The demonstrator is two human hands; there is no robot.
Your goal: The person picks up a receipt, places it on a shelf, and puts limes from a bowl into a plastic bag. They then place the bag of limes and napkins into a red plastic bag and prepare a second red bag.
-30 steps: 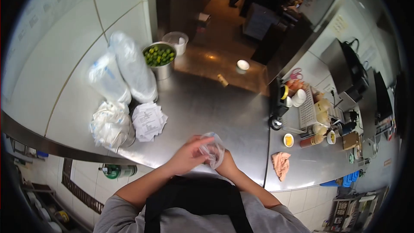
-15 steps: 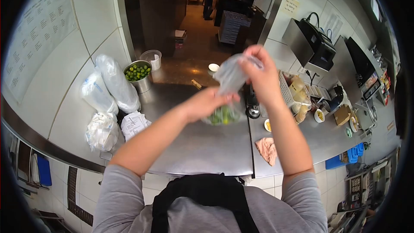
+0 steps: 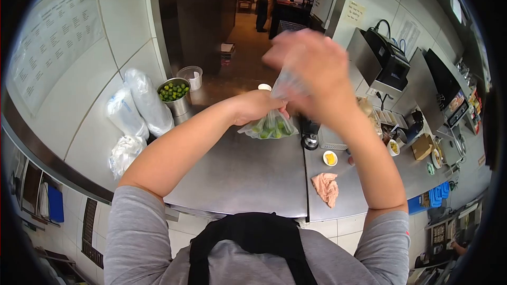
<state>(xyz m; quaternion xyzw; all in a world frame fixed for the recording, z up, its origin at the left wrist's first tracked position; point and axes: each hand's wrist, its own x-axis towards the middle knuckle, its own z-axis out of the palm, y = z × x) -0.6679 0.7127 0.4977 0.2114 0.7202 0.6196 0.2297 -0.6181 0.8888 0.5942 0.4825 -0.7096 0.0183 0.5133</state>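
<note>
A clear plastic bag (image 3: 270, 126) with several small green citrus fruits inside hangs above the steel counter. My left hand (image 3: 257, 106) is closed round the bag's gathered neck, just over the fruits. Above and to the right of it, my right hand (image 3: 319, 71) is smeared by motion at the bag's twisted top, so its finger positions do not show clearly. A metal pot (image 3: 180, 106) full of the same kind of green fruits (image 3: 173, 91) stands at the back left of the counter.
Rolls of plastic bags (image 3: 148, 103) lean on the left wall, beside a clear tub (image 3: 191, 76). To the right are a pink cloth (image 3: 326, 189), a small cup with yellow pieces (image 3: 330, 158) and a black printer (image 3: 390, 58). A person (image 3: 265, 2) stands beyond the opening.
My right hand has risen and swung over the bag's top, now blurred. The bag's neck looks tighter and more twisted, with my left hand still on it. The view has shifted slightly.
</note>
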